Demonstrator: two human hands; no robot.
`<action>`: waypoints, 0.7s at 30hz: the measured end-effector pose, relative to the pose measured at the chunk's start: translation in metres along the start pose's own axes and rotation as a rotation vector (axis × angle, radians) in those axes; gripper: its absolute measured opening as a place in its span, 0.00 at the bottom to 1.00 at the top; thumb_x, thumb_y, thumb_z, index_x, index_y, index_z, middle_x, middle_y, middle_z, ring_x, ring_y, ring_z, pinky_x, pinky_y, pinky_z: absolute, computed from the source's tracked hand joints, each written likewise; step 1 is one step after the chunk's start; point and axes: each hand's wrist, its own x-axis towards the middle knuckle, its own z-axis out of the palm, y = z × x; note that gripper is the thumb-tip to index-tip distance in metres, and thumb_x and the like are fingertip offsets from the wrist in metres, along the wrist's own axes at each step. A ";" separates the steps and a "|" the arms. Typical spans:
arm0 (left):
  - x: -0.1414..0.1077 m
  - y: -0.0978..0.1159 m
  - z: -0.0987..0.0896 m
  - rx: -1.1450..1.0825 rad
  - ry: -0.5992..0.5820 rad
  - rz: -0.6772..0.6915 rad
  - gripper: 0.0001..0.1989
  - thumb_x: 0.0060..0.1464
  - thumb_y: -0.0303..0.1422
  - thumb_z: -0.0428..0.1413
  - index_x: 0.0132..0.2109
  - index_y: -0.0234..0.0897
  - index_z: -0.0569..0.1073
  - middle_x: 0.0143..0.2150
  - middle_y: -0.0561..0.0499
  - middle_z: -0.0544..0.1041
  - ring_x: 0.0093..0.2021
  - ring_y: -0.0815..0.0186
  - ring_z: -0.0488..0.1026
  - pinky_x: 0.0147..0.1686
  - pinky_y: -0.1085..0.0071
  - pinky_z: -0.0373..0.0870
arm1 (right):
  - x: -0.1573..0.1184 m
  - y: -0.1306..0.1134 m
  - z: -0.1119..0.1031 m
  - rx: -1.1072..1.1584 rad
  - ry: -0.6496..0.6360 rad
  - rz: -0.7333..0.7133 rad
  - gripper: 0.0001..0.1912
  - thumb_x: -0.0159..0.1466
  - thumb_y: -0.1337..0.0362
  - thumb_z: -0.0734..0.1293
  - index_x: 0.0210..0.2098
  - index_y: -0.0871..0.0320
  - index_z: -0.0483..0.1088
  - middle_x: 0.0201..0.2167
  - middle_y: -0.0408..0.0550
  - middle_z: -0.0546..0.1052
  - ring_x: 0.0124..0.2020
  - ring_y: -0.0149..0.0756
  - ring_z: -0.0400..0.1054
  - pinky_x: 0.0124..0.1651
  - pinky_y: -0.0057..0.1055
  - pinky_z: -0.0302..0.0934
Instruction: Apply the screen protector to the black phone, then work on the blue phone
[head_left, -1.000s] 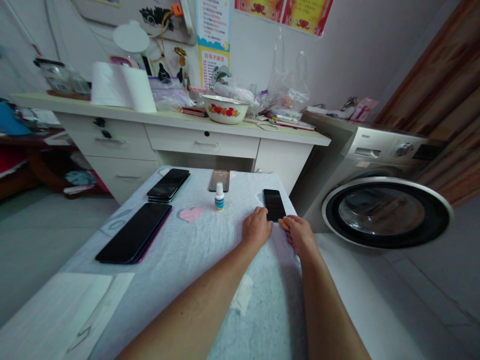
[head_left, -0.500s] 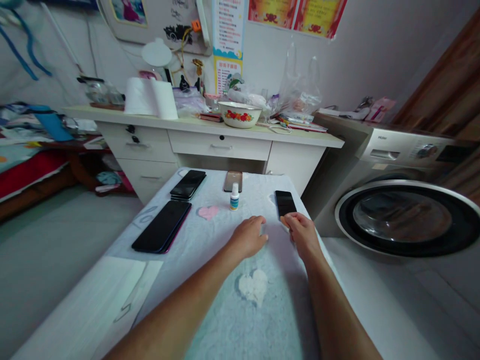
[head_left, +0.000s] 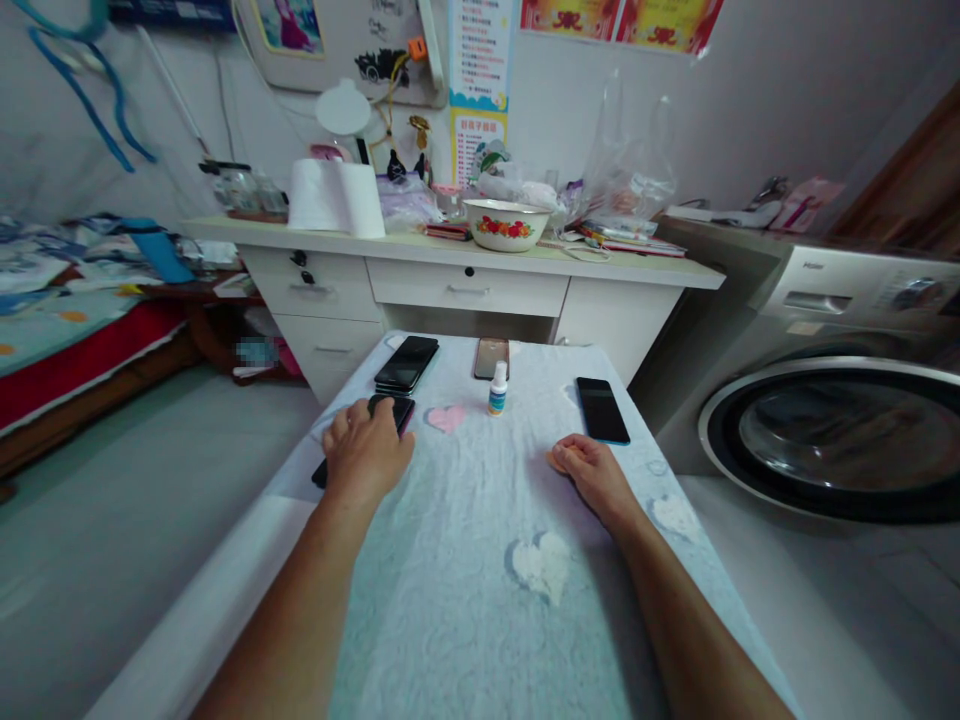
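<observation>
Background, head view: a cloth-covered table (head_left: 450, 560) stands before a white desk (head_left: 469, 290); a washing machine (head_left: 817, 340) is at right. Left hand (head_left: 366, 448): fingers spread over the near-left stack of dark devices (head_left: 403, 411); whether it grips cannot be told. Right hand (head_left: 592, 475): closed, pinching a small orange piece (head_left: 556, 460), near the dark phone (head_left: 602, 410) lying at right. White bottle (head_left: 498, 388): upright, toward the far end.

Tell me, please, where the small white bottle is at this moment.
In the head view, the small white bottle stands on the cloth-covered table, right of the pink heart and just nearer the camera than the brown phone-shaped item.
</observation>
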 end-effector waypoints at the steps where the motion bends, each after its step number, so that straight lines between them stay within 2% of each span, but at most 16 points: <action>1: 0.002 -0.004 0.002 0.012 -0.004 -0.040 0.28 0.54 0.43 0.47 0.60 0.35 0.63 0.59 0.35 0.64 0.60 0.42 0.59 0.55 0.49 0.58 | -0.001 -0.002 0.000 0.010 -0.005 0.006 0.13 0.57 0.53 0.65 0.27 0.58 0.67 0.21 0.42 0.69 0.24 0.32 0.62 0.30 0.28 0.55; 6: 0.010 -0.016 0.013 0.020 -0.069 -0.176 0.29 0.53 0.46 0.47 0.58 0.36 0.63 0.57 0.32 0.64 0.59 0.40 0.61 0.54 0.47 0.56 | -0.003 -0.007 -0.001 -0.011 -0.008 0.012 0.14 0.57 0.53 0.65 0.28 0.58 0.67 0.21 0.42 0.69 0.24 0.32 0.62 0.30 0.29 0.54; 14: 0.020 -0.030 0.023 -0.013 -0.213 -0.225 0.30 0.50 0.47 0.49 0.57 0.36 0.62 0.55 0.33 0.68 0.55 0.43 0.67 0.51 0.47 0.61 | -0.002 -0.001 -0.001 0.110 -0.067 0.007 0.13 0.57 0.54 0.66 0.28 0.58 0.66 0.21 0.40 0.68 0.24 0.30 0.60 0.29 0.28 0.53; 21: 0.021 -0.027 0.026 -0.062 -0.183 -0.211 0.33 0.46 0.47 0.54 0.58 0.36 0.61 0.56 0.32 0.67 0.56 0.41 0.65 0.47 0.51 0.67 | -0.002 -0.006 -0.001 0.054 -0.057 0.006 0.13 0.56 0.54 0.65 0.28 0.58 0.67 0.21 0.41 0.70 0.24 0.31 0.62 0.30 0.28 0.55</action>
